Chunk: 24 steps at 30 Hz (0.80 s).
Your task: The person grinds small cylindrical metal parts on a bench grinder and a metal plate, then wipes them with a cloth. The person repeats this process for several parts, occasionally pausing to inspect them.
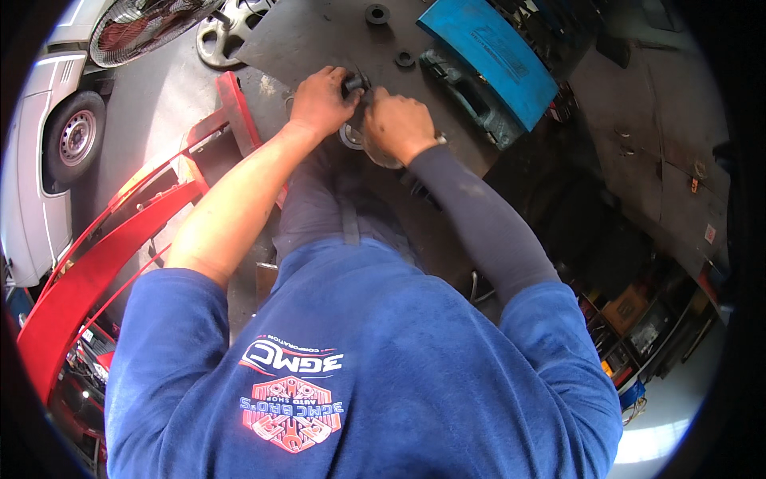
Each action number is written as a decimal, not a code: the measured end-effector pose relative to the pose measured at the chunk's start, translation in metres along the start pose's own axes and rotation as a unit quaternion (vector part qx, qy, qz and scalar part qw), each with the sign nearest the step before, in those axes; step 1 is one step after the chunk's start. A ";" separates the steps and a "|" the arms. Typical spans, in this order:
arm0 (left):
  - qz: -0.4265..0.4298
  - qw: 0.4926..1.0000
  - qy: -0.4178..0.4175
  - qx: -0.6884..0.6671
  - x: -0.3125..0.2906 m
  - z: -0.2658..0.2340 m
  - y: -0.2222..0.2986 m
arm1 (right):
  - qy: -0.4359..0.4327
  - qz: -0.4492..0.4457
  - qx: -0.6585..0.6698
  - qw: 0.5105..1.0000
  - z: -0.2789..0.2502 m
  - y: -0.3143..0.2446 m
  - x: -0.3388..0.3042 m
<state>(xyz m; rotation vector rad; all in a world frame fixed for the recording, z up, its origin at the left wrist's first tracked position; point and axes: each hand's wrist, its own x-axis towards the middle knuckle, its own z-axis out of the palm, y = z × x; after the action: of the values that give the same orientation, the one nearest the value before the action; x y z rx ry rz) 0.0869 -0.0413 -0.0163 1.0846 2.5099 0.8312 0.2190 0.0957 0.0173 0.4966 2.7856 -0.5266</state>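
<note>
A: Where is the dark cylindrical part point(356, 82) held?
B: At the top middle of the view, between the two hands. It is gripped by the left hand point(319, 104), whose thumb and fingers are closed around its near end.

A: And its long axis?
B: It seems to be laid crosswise, pointed from the left hand toward the right, though much of it is hidden by fingers.

A: Which hand is nearer?
B: The left, since the part is touched by it. The right hand point(396, 124) is placed just beside, to the right and slightly closer to the body, with its fingers curled in. Whether anything is grasped there cannot be told.

A: What is found around them?
B: A round metal piece point(349, 137) is seen below, partly covered by the right hand. Beyond, a larger dark ring point(377, 13) and a smaller dark ring point(405, 59) are set on the dark surface point(319, 36).

A: Is anything in the way?
B: The right side is bounded by a blue case lid point(499, 64), the left by a red metal frame point(237, 108). Neither is touched by the hands.
</note>
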 end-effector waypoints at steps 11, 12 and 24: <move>0.005 1.000 0.012 0.004 -0.008 0.002 0.000 | -0.042 -0.005 0.011 0.999 -0.021 -0.006 0.014; -0.004 1.000 0.017 0.000 -0.005 0.003 -0.002 | -0.076 0.015 0.002 0.997 -0.021 -0.004 0.013; 0.002 1.000 0.010 -0.015 0.001 0.002 -0.005 | -0.097 0.041 -0.015 0.994 -0.022 -0.004 0.007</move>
<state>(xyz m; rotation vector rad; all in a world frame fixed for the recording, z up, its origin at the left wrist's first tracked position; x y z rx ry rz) 0.0844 -0.0429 -0.0209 1.0763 2.5042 0.8831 0.2070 0.1034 0.0364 0.5213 2.5721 -0.4857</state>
